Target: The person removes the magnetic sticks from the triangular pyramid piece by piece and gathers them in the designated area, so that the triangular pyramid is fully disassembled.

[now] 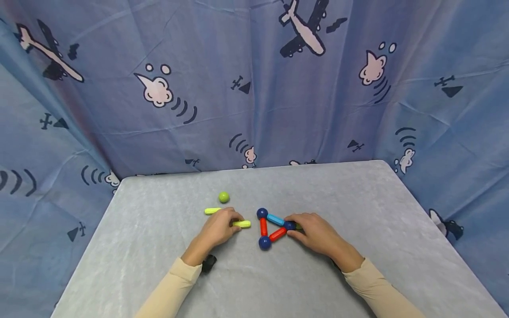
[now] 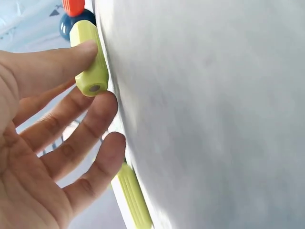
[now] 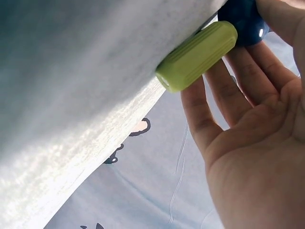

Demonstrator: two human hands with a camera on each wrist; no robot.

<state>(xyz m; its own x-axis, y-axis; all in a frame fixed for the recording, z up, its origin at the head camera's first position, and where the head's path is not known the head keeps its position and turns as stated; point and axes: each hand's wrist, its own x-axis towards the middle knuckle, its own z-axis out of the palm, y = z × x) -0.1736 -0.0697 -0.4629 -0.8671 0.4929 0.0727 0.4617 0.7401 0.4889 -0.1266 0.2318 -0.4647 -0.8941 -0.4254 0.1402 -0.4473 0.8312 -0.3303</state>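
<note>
I see a triangle of rods and dark blue balls already joined on the bench [image 1: 159, 247]. My left hand [image 1: 216, 229] pinches a loose green rod [image 1: 242, 224], its long axis running left-right. My right hand [image 1: 316, 232] holds the triangle's right ball [image 1: 289, 225] and another green rod [image 3: 198, 55] there. A third rod [image 1: 212, 211] and green ball [image 1: 224, 197] lie unattached.

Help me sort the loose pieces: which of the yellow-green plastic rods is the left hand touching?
The yellow-green plastic rod nearest the red-and-blue triangle, under the left hand fingertips. The other loose rod lies untouched behind that hand, near the green ball.
</note>
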